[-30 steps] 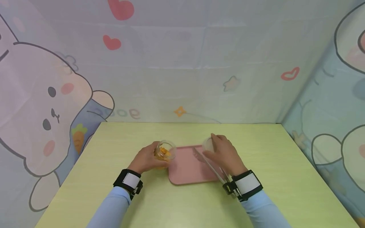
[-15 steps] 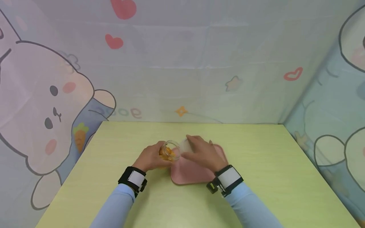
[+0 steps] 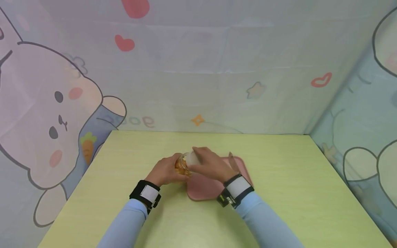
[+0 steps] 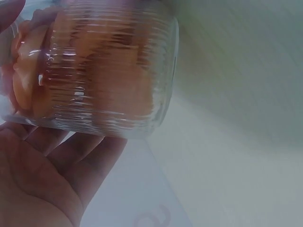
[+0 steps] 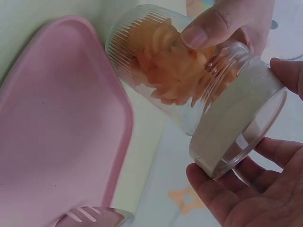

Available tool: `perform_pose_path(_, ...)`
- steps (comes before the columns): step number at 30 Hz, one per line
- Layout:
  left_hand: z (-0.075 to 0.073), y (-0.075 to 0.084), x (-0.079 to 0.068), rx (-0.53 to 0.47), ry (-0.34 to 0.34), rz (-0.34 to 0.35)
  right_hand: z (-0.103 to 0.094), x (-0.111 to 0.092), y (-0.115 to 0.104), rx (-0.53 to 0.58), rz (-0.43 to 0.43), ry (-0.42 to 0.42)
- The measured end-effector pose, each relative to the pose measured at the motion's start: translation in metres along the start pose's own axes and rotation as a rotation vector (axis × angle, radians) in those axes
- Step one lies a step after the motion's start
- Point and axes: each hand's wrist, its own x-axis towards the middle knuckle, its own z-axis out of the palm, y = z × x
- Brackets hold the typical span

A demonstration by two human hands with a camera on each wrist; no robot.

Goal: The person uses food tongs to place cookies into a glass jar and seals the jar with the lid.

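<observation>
My left hand (image 3: 165,171) grips a clear ribbed glass jar (image 5: 142,56) with orange, chip-like pieces (image 5: 173,71) inside. In the right wrist view its thumb presses on the jar's side near the threaded neck. My right hand (image 3: 212,165) pinches a cream-rimmed lid (image 5: 236,116) with a clear top by its edge. The lid is at the jar's mouth, against the neck; whether the threads engage I cannot tell. From the left wrist view, fingers (image 4: 94,163) lie along the jar's wall, and the lid is out of sight there.
A pink tray (image 3: 201,191) lies on the pale yellow table (image 3: 173,220), below and right of the jar. Metal tongs (image 3: 233,162) rest on it, partly hidden by my right hand and wrist. A cartoon-printed cloth (image 3: 217,86) hangs behind the table.
My right hand has moved left over the tray, bringing the lid from apart to the jar's mouth. The left hand and jar have shifted slightly right.
</observation>
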Motion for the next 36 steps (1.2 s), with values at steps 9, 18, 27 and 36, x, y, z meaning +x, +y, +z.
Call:
perform_pose_path(9, 0.002, 0.001, -0.001, 0.005, -0.016, 0.006, 0.004, 0.003, -0.006, 0.026, 0.014, -0.024)
perform_pose_path(18, 0.001, 0.002, -0.004, 0.01, -0.021, -0.01, 0.008, 0.005, -0.011, -0.005, 0.055, -0.02)
perform_pose_path(27, -0.001, 0.002, -0.005, 0.001, -0.003, -0.001, 0.017, 0.01, -0.015, -0.088, 0.121, 0.048)
perform_pose_path(36, 0.001, -0.002, -0.004, -0.003, 0.003, 0.009, 0.014, 0.008, -0.004, -0.035, 0.128, 0.014)
